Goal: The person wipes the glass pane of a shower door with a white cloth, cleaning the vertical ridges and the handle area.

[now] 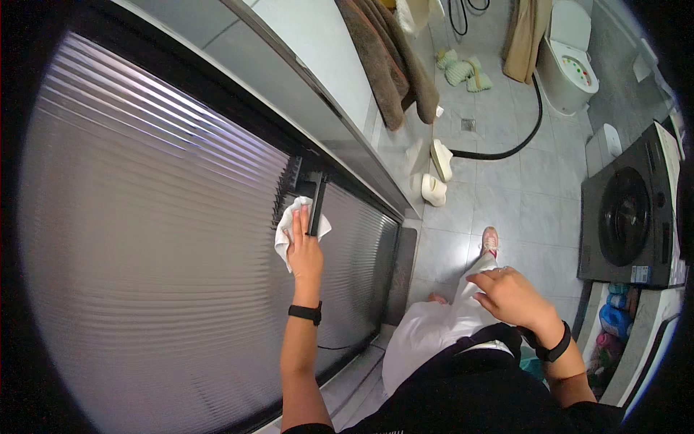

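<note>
My left hand (305,250) presses a white cloth (284,238) against the black door handle (317,203), fingers pointing up along it. The handle stands out from a black-framed sliding door of ribbed translucent glass (157,228). Part of the cloth is hidden under my fingers, and a corner of it sticks out to the right of the handle. In front of my waist, above the white trousers (434,331), hovers my right hand (507,295). Its fingers are loosely bent and hold nothing that I can see.
Brown towels (398,70) hang beyond the door. Cream slippers (438,176) and a black hose (499,156) lie on the grey tiled floor. A toilet (566,62) stands at the back. To my right are a dark washing machine (623,211) and a shelf with bottles (615,320).
</note>
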The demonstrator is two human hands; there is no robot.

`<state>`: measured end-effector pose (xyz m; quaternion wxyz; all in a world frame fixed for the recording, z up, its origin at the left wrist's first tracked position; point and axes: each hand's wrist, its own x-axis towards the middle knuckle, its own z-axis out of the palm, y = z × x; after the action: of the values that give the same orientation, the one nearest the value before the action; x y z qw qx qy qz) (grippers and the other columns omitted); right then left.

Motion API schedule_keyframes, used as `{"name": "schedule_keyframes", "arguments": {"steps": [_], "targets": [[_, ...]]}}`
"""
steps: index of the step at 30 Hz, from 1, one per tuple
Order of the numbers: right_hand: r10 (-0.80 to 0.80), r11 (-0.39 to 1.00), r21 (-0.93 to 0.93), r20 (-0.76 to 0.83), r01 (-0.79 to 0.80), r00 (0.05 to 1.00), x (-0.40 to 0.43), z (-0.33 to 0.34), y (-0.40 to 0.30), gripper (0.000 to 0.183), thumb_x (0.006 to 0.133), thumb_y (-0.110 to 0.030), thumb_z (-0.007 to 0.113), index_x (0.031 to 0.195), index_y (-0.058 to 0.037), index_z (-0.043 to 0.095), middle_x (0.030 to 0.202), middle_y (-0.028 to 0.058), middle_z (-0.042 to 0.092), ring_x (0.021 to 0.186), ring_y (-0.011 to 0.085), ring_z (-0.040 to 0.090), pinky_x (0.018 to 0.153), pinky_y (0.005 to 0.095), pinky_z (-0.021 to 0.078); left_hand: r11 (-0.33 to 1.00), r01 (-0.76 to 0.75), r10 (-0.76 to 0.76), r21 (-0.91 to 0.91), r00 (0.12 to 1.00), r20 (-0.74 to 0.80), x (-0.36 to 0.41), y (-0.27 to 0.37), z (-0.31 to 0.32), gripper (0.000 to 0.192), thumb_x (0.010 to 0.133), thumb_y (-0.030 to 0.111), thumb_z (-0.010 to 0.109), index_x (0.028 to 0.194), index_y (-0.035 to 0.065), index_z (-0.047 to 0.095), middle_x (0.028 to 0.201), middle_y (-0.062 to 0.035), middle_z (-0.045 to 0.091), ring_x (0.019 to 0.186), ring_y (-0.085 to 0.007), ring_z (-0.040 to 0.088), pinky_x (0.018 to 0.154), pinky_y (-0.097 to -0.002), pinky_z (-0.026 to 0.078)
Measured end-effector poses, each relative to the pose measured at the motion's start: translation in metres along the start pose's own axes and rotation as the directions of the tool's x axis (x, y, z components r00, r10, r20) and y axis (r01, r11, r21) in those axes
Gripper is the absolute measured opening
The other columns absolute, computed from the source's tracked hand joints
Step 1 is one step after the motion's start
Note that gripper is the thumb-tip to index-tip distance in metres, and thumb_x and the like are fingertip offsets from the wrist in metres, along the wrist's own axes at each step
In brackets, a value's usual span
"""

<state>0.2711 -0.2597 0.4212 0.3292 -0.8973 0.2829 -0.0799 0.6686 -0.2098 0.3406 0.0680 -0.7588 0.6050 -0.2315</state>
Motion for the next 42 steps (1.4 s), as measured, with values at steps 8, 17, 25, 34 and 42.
{"name": "schedule_keyframes", "arguments": {"steps": [8,17,25,34,42], "targets": [[0.071,0.997,-0.040,0.006,-0.071,0.997,0.006,-0.010,0.005,0.024,0.075,-0.012,0.057,0.095,0.0005,0.055,0.077,0.0149,0.059,0.074,0.0318,0.057,0.068,0.0386,0.0444,0.932,-0.270,0.194,0.241,0.935,0.296,-0.046,0.032,0.095,0.058,0.081,0.005,0.042,0.136,0.0110,0.025,0.143,-0.0016,0.020,0.130,-0.0170,0.020,0.088,-0.0229,0.037],[0.223,0.973,-0.077,0.051,-0.219,0.973,-0.007,-0.026,0.007,0.027,0.073,-0.009,0.058,0.098,0.0010,0.055,0.085,0.0183,0.060,0.080,0.0354,0.056,0.072,0.0395,0.0443,0.906,-0.411,0.262,0.106,0.738,0.621,-0.184,0.045,0.148,0.049,0.087,0.012,0.035,0.135,0.0085,0.026,0.142,-0.0011,0.020,0.130,-0.0156,0.019,0.103,-0.0275,0.023],[0.037,0.993,-0.111,0.035,-0.033,0.999,0.007,-0.021,0.005,0.025,0.077,-0.014,0.057,0.097,0.0005,0.055,0.080,0.0165,0.060,0.076,0.0310,0.058,0.070,0.0380,0.0447,0.963,-0.265,0.217,-0.040,0.681,0.700,-0.273,0.034,0.128,0.032,0.083,0.016,0.046,0.112,0.0092,0.056,0.137,-0.0051,0.033,0.123,-0.0194,0.033,0.094,-0.0353,0.034],[-0.084,0.996,0.043,0.153,0.078,0.985,0.023,0.002,-0.012,0.027,0.077,-0.012,0.056,0.100,0.0019,0.053,0.080,0.0196,0.059,0.076,0.0345,0.057,0.069,0.0396,0.0460,-0.023,0.853,-0.030,-0.522,0.521,0.853,-0.170,0.068,0.001,0.032,0.089,0.016,0.045,0.119,0.0058,0.048,0.123,-0.0109,0.047,0.111,-0.0238,0.046,0.090,-0.0330,0.038],[0.038,0.574,0.800,0.186,-0.174,0.982,0.035,0.030,-0.043,0.053,0.085,-0.025,0.054,0.126,0.0011,0.034,0.124,0.0154,0.042,0.111,0.0234,0.044,0.088,0.0331,0.0392,-0.933,0.276,0.110,-0.231,0.829,0.548,-0.118,0.087,-0.144,0.048,0.092,0.025,0.038,0.128,-0.0041,0.027,0.126,-0.0155,0.042,0.112,-0.0248,0.046,0.094,-0.0374,0.037]]}}
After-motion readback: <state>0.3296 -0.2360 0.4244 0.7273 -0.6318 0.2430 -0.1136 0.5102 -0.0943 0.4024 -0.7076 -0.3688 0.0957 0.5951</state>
